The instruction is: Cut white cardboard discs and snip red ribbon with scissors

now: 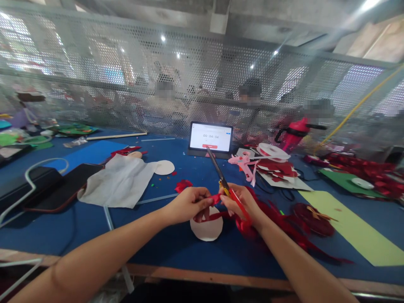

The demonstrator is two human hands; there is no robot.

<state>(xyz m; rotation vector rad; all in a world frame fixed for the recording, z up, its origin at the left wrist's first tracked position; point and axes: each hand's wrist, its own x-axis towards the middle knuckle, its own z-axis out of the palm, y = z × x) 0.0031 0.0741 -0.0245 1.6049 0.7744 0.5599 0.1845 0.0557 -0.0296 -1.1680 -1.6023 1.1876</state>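
Note:
My left hand (pixel 189 204) is closed, pinching a strip of red ribbon (pixel 216 198) at the middle of the blue table. My right hand (pixel 241 203) is closed round red-handled scissors (pixel 221 179), whose blades point up and away toward the tablet; its fingers also touch the ribbon. The two hands meet above a white paper disc (pixel 206 229) lying flat on the table. More red ribbon (pixel 284 223) trails from under my right wrist to the right.
A tablet (pixel 211 137) showing a timer stands at the back. White cloth (pixel 118 181), a phone (pixel 63 185) and a white cable (pixel 30 179) lie left. Red craft pieces (pixel 277 166), a ribbon spool (pixel 271 150) and yellow-green paper (pixel 353 227) lie right. Mesh partition (pixel 126 84) behind, people beyond it.

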